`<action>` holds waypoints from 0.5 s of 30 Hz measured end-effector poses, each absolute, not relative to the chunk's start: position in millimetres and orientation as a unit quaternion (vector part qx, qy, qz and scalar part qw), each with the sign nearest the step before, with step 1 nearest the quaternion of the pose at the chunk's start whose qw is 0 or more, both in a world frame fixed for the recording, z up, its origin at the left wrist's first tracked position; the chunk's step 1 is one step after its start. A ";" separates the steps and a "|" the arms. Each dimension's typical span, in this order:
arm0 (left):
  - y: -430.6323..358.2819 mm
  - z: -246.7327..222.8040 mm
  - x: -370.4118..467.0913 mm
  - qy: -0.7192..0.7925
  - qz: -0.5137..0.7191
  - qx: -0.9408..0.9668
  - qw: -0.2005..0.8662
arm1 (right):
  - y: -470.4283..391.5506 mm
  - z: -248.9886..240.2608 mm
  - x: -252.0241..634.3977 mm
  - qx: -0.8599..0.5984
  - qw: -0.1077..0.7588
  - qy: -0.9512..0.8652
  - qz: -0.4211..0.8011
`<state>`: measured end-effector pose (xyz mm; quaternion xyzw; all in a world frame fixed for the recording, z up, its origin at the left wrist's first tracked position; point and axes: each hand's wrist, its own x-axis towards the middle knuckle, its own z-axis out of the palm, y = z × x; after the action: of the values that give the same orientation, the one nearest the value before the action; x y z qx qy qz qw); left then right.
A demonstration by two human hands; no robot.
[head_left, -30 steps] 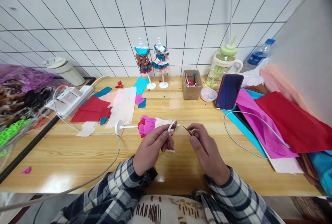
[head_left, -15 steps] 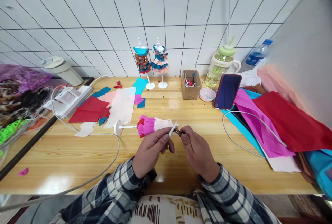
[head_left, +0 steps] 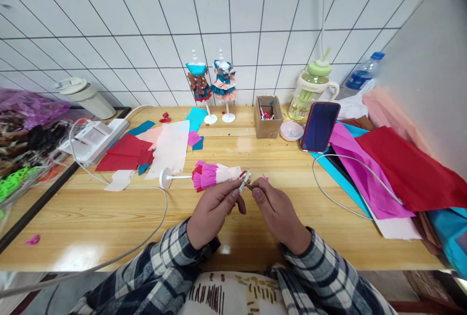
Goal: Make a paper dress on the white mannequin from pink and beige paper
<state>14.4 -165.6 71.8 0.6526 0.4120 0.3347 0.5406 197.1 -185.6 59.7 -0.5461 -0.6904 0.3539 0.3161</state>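
My left hand [head_left: 216, 212] pinches a small white strip [head_left: 244, 182] between thumb and forefinger. Close on its right, my right hand [head_left: 279, 212] grips a small dark metal tool [head_left: 249, 186], its tip touching the strip; the rest is hidden in my fingers. Behind my left hand a small dress form in a pink, red and white dress [head_left: 206, 175] lies on its side, its round white base [head_left: 165, 178] pointing left. Two more dressed forms stand upright by the wall, one in blue and brown [head_left: 199, 83], one in teal and peach [head_left: 224, 83].
Coloured paper pieces [head_left: 170, 147] and a power strip [head_left: 95, 140] are on the left. A cardboard box [head_left: 268, 125], a pink dish [head_left: 291, 131], a phone [head_left: 320, 126] and a green-lidded bottle [head_left: 314, 86] stand behind. Coloured sheets [head_left: 408, 169] and a cable cover the right.
The tool's tip has moved left onto the white strip, which is tilted differently. My right hand has shifted slightly left. A red bit now shows beside the strip.
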 end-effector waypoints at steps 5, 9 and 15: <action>-164.2 71.3 15.8 0.405 0.334 0.682 0.510 | -186.5 57.7 197.3 -0.552 0.295 -0.702 0.339; -164.6 67.1 14.5 0.412 0.313 0.716 0.469 | -186.6 53.2 200.7 -0.573 0.302 -0.693 0.317; -145.5 77.1 -35.5 0.502 0.291 0.774 0.254 | -172.9 24.2 235.5 -0.639 0.216 -0.711 0.198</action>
<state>-35.5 -145.5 77.1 0.7741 0.5018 0.2906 0.2540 235.5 -172.9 24.2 -0.6390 -0.7113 0.1979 0.2159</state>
